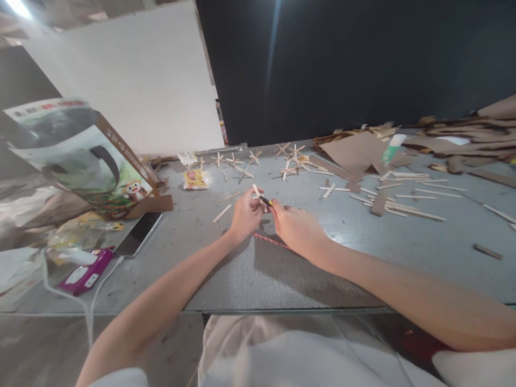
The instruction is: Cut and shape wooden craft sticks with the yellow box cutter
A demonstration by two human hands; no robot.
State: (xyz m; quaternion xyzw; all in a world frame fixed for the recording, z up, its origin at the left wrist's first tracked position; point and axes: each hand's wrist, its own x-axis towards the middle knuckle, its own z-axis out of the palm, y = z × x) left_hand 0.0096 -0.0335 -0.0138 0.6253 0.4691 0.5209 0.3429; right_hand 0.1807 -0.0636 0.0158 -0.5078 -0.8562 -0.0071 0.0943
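In the middle of the grey table, my left hand (245, 216) is closed on a craft stick (257, 191), which points up and away from the fingers. Close beside it, my right hand (296, 227) is wrapped round a slim tool (266, 201) with a dark tip and a yellow part. The tool's tip reaches the sticks at my left fingertips; whether it touches them I cannot tell. Under my right hand runs a twisted red cord (270, 240). A loose craft stick (221, 213) lies left of my left hand.
Several star-shaped stick pieces (255, 157) lie towards the back. Loose craft sticks (415, 210) and a green-and-white tube (393, 149) are at right, near brown cardboard (350, 153). At left are a printed box (121, 166), a phone (139, 234) and a purple packet (87, 273).
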